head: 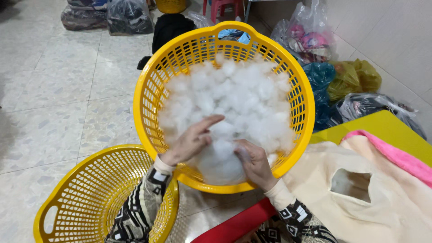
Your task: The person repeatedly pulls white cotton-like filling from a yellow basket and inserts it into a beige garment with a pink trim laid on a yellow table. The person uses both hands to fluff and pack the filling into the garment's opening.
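Two hands: our left hand [191, 140] and right hand [254, 163] clasp one clump of white stuffing [234, 101].
Stuffing: we see it heaped in the tilted yellow basket [148, 96].
Beside: second yellow basket [85, 189], cream fabric [382, 198].

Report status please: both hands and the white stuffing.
Left hand and right hand gripping white stuffing. Stuffing inside yellow basket. Nothing blocking.
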